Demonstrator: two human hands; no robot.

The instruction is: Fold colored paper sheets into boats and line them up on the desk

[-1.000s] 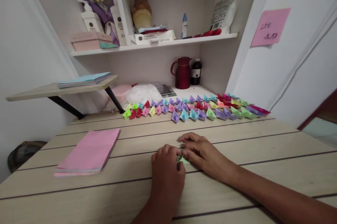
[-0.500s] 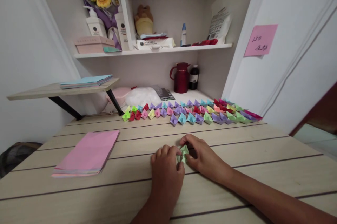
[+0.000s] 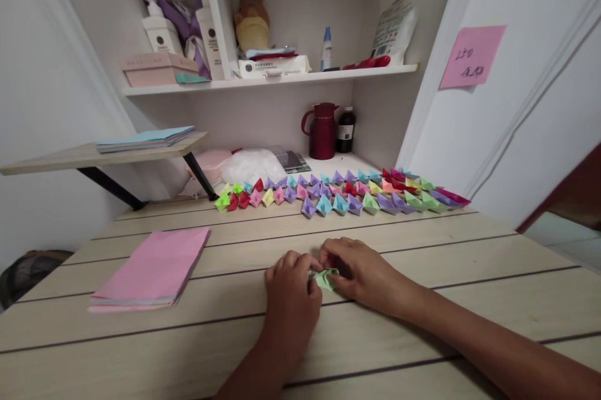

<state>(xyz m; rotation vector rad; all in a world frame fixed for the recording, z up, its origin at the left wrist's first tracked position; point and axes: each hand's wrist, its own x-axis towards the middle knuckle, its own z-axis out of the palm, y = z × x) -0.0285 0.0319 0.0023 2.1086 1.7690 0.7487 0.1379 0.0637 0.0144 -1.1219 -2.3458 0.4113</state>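
Between my hands on the table lies a small piece of folded light green paper (image 3: 325,279). My left hand (image 3: 293,284) grips its left side, with thumb and fingers closed on the edge. From the right, my right hand (image 3: 359,271) pinches the other side between thumb and curled fingers. Parts of the paper are hidden under my fingertips. Beyond my hands stand rows of small folded paper boats (image 3: 340,203) in many colours. To the left rests a stack of pink-topped paper sheets (image 3: 153,268).
A raised wooden shelf (image 3: 56,156) on black legs carries blue-topped paper (image 3: 145,139) at the left. Behind the boats stand a dark red jug (image 3: 322,132) and a dark bottle (image 3: 346,131). A pink note (image 3: 473,57) is stuck on the right wall.
The green paper has gone from a raised, pointed shape to a flatter, lower one between my fingers. Both hands stay on it, and the camera view has shifted slightly.
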